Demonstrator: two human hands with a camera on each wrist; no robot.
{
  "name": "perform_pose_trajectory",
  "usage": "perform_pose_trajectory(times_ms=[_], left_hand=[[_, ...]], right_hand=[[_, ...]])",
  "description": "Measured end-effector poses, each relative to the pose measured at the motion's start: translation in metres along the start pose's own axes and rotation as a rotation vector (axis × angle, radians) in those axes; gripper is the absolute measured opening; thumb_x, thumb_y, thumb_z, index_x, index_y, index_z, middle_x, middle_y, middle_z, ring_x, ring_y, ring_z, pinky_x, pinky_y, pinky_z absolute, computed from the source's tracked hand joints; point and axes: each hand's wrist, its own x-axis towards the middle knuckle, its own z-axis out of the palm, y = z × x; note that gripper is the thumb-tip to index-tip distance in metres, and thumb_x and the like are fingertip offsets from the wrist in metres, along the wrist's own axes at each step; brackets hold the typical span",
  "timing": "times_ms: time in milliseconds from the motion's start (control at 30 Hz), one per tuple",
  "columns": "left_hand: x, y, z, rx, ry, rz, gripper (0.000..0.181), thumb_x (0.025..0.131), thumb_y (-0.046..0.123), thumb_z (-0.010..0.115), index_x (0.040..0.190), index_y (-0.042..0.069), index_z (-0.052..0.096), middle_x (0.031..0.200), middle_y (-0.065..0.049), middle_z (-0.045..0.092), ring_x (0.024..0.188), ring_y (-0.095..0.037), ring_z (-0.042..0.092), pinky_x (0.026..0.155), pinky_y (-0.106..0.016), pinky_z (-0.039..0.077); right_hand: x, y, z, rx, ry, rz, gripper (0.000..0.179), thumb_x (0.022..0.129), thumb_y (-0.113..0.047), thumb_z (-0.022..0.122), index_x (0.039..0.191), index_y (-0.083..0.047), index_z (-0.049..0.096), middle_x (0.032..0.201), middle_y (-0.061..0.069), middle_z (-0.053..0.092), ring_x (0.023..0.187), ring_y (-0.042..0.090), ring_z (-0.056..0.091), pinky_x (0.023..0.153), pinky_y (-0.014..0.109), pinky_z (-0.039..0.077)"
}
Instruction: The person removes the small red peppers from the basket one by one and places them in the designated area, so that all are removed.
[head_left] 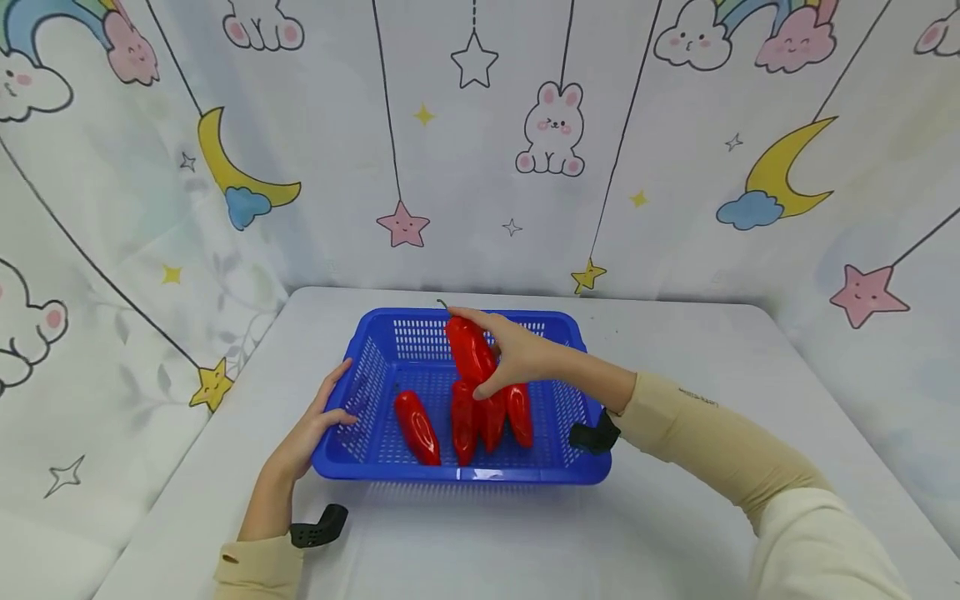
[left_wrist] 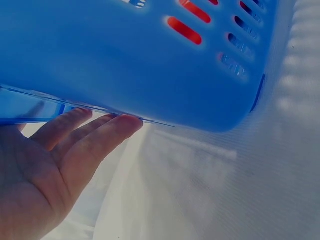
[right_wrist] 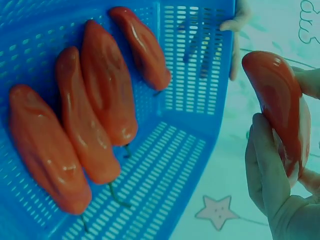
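Note:
A blue plastic basket point(head_left: 465, 473) with slotted walls stands on the table. My left hand point(head_left: 303, 437) grips its left rim, thumb over the edge; in the left wrist view, the fingers point(left_wrist: 95, 145) lie along the outside wall. Above the basket, my right hand point(head_left: 521, 350) holds a glossy red pepper point(head_left: 467, 346), its thin green stem pointing up and away. The right wrist view shows this pepper point(right_wrist: 277, 90) between thumb and fingers. Below it, several red peppers lie in a row, among them a slim pepper point(head_left: 463, 425). Another pepper point(head_left: 417, 429) lies apart to their left.
The white tabletop point(head_left: 690, 350) stretches around the basket. Behind it hangs a pale curtain point(head_left: 465, 167) printed with moons, stars and rabbits. A black strap piece point(head_left: 596, 433) sits at my right wrist, and a similar black piece point(head_left: 321, 527) at my left.

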Motion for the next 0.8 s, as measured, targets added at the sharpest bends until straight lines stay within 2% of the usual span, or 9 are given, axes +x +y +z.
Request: perform_pose_trajectory(times_ms=[367,800], left_hand=[[-0.001,0.000,0.001,-0.010,0.006,-0.007,0.079,0.081,0.012,0.044,0.146,0.035,0.006,0.151,-0.013,-0.007,0.132,-0.047,0.008,0.095,-0.067,0.021],[0.001,0.000,0.001,-0.027,0.001,-0.004,0.078,0.082,0.011,0.044,0.146,0.034,0.006,0.151,-0.013,-0.006,0.132,-0.046,0.010,0.095,-0.066,0.022]], right_hand=[[-0.020,0.011,-0.010,0.021,0.066,-0.002,0.102,0.066,0.000,0.076,0.146,-0.018,0.016,0.137,0.014,0.035,0.110,0.038,0.050,0.071,0.038,0.053],[-0.047,0.023,-0.029,0.037,0.113,0.044,0.103,0.067,-0.001,0.076,0.147,-0.021,0.014,0.135,0.018,0.036,0.112,0.043,0.048,0.067,0.040,0.053]])
